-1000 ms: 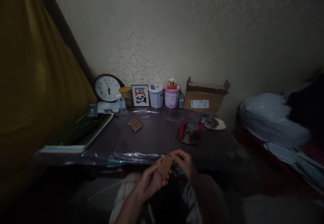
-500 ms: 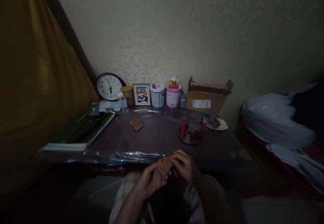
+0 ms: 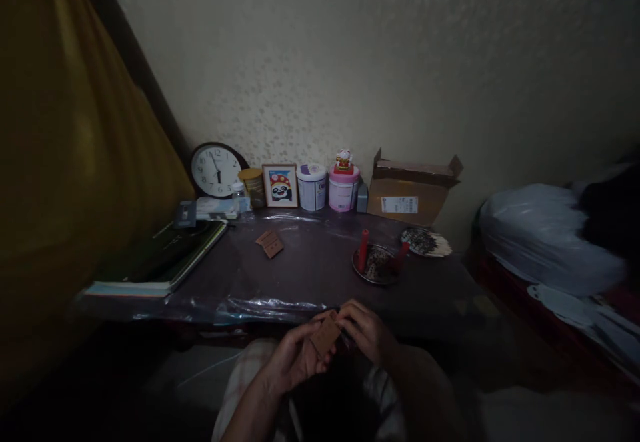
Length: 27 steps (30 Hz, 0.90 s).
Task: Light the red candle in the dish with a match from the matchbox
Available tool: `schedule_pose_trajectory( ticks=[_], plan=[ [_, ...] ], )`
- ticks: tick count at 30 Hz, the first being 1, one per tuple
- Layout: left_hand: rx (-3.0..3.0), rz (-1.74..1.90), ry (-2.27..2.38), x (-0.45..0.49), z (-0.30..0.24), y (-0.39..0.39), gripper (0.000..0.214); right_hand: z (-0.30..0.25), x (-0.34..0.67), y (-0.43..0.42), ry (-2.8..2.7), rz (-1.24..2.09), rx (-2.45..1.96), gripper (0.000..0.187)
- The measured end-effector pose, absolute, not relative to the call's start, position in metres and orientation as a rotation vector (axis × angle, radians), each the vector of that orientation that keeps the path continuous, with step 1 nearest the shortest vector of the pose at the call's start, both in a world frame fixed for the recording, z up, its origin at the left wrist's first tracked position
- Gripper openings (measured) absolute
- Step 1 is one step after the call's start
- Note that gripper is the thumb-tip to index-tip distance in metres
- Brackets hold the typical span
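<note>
A small brown cardboard box (image 3: 325, 337), flat and tilted, is held above my lap. My left hand (image 3: 300, 355) grips it from the left, thumb along its upper edge and fingers beneath. The fingers of my right hand (image 3: 367, 330) are bent together at the box's upper right end; what lies between their tips is too dark to make out clearly. On the table in front lies another brown cardboard piece (image 3: 270, 244), folded or partly opened. A metal dish (image 3: 376, 281) with dark speckled contents holds a red candle (image 3: 363, 252) upright and a second red candle (image 3: 399, 257) leaning.
A dish of dark-tipped sticks (image 3: 426, 242) lies at right on the plastic-covered table (image 3: 310, 282). Behind stand a clock (image 3: 217, 170), a panda picture frame (image 3: 281, 187), two tubs (image 3: 313, 189) and an open carton (image 3: 413, 192). Books (image 3: 160, 262) lie left, beside a yellow curtain (image 3: 90, 142).
The small box has tilted slightly and its upper end shows more. My right hand has shifted a little downward and stays against the box's end.
</note>
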State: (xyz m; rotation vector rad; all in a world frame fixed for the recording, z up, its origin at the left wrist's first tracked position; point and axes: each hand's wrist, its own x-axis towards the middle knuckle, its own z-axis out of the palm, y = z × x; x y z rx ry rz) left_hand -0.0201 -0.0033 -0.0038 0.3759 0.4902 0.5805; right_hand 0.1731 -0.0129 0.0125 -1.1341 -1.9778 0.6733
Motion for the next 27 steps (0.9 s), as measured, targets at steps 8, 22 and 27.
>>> schedule_pose_trajectory(
  ticks=[8, 22, 27],
  plan=[
    [0.361, 0.593, 0.494, -0.02, 0.0, -0.003, 0.053, 0.007, 0.177, -0.011, -1.966, 0.671, -1.153, 0.018],
    [0.377, 0.648, 0.425, -0.022, 0.003, -0.004, 0.056, 0.015, 0.188, -0.01, -1.803, 0.565, -1.154, 0.017],
    [0.416, 0.675, 0.35, -0.021, -0.001, -0.004, 0.058, 0.01, 0.189, -0.008, -1.744, 0.506, -1.168, 0.021]
  ],
)
